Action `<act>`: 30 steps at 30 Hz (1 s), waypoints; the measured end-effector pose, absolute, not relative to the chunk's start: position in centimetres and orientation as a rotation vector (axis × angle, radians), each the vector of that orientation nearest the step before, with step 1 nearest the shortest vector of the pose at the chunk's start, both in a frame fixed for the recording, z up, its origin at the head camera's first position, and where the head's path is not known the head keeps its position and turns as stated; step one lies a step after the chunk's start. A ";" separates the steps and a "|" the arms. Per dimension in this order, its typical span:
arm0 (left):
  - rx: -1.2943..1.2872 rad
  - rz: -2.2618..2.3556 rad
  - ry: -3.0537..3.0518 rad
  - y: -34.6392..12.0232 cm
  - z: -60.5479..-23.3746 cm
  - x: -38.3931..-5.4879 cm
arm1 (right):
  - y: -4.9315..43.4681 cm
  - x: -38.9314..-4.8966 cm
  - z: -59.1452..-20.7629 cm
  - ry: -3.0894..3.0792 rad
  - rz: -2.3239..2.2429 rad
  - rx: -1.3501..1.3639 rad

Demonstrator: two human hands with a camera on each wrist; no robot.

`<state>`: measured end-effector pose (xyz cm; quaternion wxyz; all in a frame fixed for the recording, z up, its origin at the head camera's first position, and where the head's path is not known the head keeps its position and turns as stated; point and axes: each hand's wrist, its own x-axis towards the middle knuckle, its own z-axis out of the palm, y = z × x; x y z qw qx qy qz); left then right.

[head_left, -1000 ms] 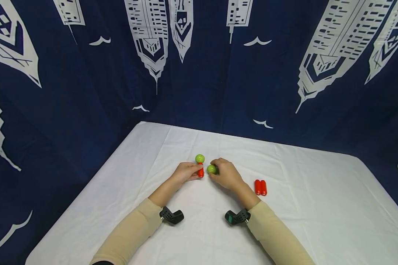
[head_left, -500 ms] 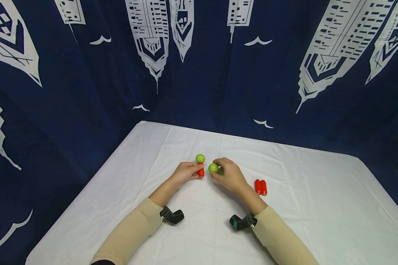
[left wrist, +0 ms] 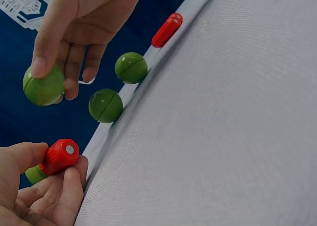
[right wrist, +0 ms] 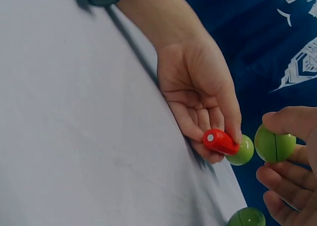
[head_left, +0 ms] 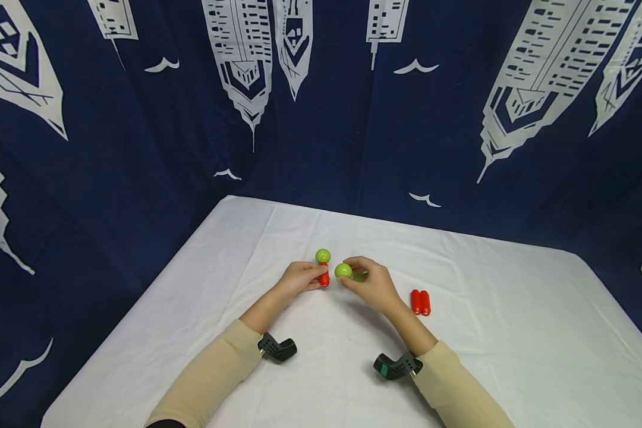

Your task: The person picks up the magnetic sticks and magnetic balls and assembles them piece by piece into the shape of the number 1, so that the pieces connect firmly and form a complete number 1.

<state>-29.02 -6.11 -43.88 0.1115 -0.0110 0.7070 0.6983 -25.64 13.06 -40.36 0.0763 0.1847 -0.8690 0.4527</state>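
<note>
My left hand (head_left: 301, 278) pinches a short red rod (head_left: 324, 277) between thumb and fingers. The rod's near end shows a pale round spot, and a green ball (head_left: 323, 256) sits against its far end. Just to the right, a second green ball (head_left: 343, 271) is held by my right hand (head_left: 374, 286), thumb on one side and fingers on the other. A small gap separates this ball from the rod and its ball. Two more green balls, one nearer (left wrist: 105, 105) and one farther (left wrist: 131, 67), rest on the cloth beneath my right hand, mostly hidden in the head view.
Two red rods (head_left: 421, 302) lie side by side on the white cloth (head_left: 492, 339), right of my right hand. A dark blue curtain (head_left: 321, 142) with white building prints hangs behind the table. Black wrist cameras, left (head_left: 278, 348) and right (head_left: 397, 366), stick inward from the sleeves.
My right hand has shifted slightly right with its ball, its forearm swinging outward, and a green ball behind it now shows more. My left hand, the rod and its ball have stayed put.
</note>
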 end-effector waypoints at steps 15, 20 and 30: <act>0.004 2.069 2.051 -6.3 -44.2 -29.0 | 12.7 -24.4 -41.4 -2.508 2.025 0.353; 0.006 2.064 2.045 -6.3 -44.2 -29.1 | 12.5 -24.1 -42.0 -2.471 2.123 0.340; 0.000 2.056 2.064 -6.3 -44.1 -29.1 | 11.8 -23.5 -42.7 -2.441 2.184 0.355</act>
